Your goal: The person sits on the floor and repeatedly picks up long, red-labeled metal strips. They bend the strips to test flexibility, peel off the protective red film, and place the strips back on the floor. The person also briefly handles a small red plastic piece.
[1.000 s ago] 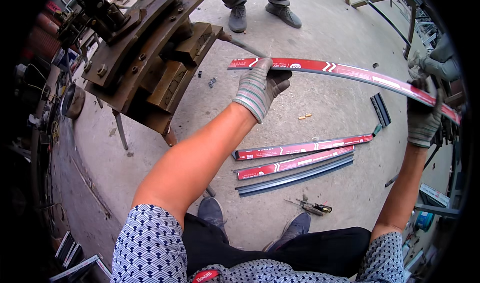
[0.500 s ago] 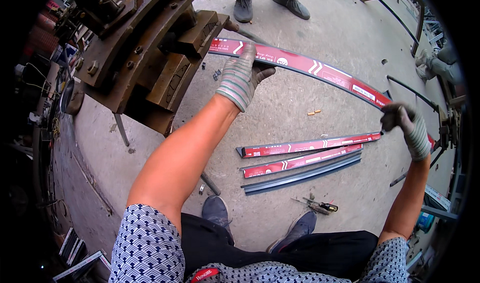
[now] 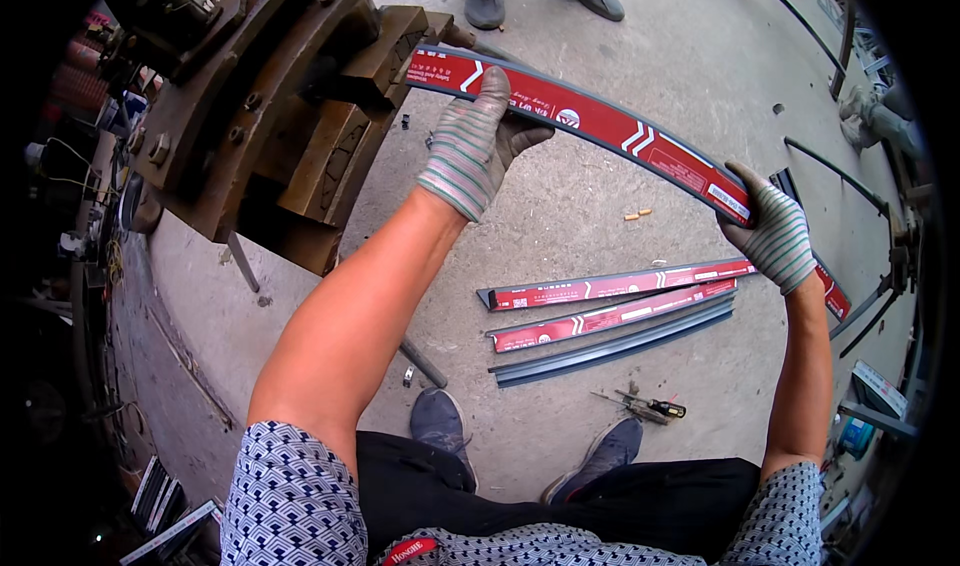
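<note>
A long metal profile with red protective film [image 3: 600,131] spans between my hands, bowing down toward the right. My left hand [image 3: 468,151] is closed around it near its left end, thumb over the red face. Its right part is gripped by my right hand [image 3: 772,228], and the strip shows again beyond the wrist. Both hands wear striped knit gloves. The left end reaches the edge of a rusty brown steel machine [image 3: 340,156] with bolted curved plates; whether they touch, I cannot tell.
On the concrete floor lie two red-filmed profiles [image 3: 610,291] and a bare grey one [image 3: 615,344]. A screwdriver [image 3: 665,408] lies near my right shoe. Another person's shoes [image 3: 485,1] stand at the far side. Metal bars and frames [image 3: 835,171] line the right.
My right hand has moved left and up and closed on the profile. The profile's red face has tilted more toward me, and its left end is slightly higher.
</note>
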Demonstrator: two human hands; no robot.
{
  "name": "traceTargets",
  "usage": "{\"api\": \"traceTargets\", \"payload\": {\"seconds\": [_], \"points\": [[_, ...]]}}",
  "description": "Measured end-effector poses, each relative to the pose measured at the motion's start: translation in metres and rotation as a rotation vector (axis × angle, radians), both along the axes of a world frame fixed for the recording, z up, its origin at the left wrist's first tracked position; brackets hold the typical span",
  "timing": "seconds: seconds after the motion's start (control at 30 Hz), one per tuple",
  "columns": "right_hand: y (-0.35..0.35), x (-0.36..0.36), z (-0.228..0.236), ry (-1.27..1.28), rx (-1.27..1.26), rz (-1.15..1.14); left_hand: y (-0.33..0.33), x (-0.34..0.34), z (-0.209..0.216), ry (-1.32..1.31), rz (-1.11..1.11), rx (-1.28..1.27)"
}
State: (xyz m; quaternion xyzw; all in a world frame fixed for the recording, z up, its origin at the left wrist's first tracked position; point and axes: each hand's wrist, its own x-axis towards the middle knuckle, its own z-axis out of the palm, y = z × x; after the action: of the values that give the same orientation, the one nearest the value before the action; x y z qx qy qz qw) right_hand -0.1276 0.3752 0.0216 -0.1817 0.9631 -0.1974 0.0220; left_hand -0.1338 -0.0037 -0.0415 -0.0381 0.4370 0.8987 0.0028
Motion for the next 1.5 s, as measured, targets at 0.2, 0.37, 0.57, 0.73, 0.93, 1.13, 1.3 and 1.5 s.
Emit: {"api": "traceTargets", "payload": {"seconds": [0.2,0.37,0.57,0.73,0.93,1.13,1.3,1.5], "points": [[-0.007,0.0,-0.004,0.099,-0.03,0.042,-0.004,-0.001,0.0,0.024,0.029,0.007],[-0.009,0.0,-0.007,0.138,0.003,0.058,-0.011,-0.002,-0.002,0.049,0.0,0.005],[-0.006,0.0,-0.009,0.26,0.046,0.107,-0.012,0.0,0.0,0.061,-0.001,0.001],[-0.008,0.002,-0.006,0.396,0.111,0.154,-0.016,-0.002,-0.004,0.052,-0.023,0.0],[-0.006,0.008,-0.014,0.486,0.101,0.176,-0.019,-0.001,-0.008,0.056,-0.056,-0.017],[-0.01,0.011,-0.013,0.61,0.144,0.212,-0.024,0.0,-0.01,0.058,-0.105,-0.031],[-0.012,0.014,-0.01,0.402,0.086,0.164,-0.024,0.002,-0.009,0.035,-0.092,-0.093],[-0.014,0.012,0.004,0.306,0.089,0.137,-0.023,0.004,-0.005,0.004,-0.069,-0.08]]}}
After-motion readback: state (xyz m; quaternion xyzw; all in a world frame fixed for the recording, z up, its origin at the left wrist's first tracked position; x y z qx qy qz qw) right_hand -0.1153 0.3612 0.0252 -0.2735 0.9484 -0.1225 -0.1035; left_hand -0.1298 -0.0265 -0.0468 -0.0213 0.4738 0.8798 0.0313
